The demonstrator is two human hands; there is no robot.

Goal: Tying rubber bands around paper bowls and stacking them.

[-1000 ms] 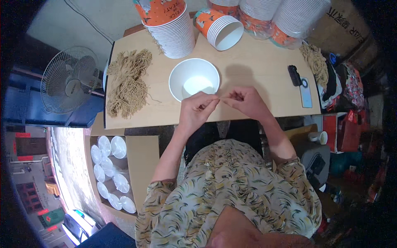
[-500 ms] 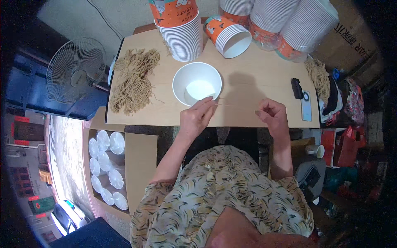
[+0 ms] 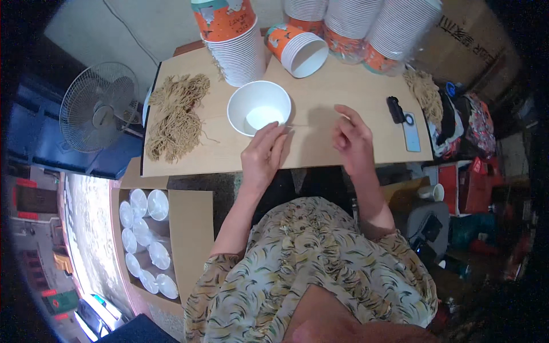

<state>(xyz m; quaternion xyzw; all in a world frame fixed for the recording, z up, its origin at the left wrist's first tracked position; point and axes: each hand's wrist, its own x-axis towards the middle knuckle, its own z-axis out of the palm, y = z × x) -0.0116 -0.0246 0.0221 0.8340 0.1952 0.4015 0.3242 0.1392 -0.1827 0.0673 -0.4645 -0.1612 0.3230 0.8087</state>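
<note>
A round white paper bucket point(image 3: 243, 108) stands on the table, its open mouth facing up. At its near right rim, my left hand point(image 3: 260, 154) has fingers and thumb pinched on a thin pale string point(image 3: 300, 125). The string runs faintly rightward from these fingertips toward my right hand point(image 3: 355, 143). My right hand is held above the table with the index finger stretched out and the other fingers curled. Its grip on the string's far end is hard to see. Bundles of tan twine point(image 3: 177, 120) lie left of the bucket.
Behind stand a tall stack of orange-printed buckets point(image 3: 243, 57), a tipped bucket stack point(image 3: 297, 51) and plastic-wrapped stacks point(image 3: 349, 28). A phone point(image 3: 412, 137) and a black object point(image 3: 394, 110) lie at right. An open carton point(image 3: 191, 246) of clear cups sits lower left, near a fan point(image 3: 100, 108).
My right hand has moved a little closer to my left, and its index finger has straightened from a pinch. My left hand stays by the bucket's rim. The whole view has shifted slightly.
</note>
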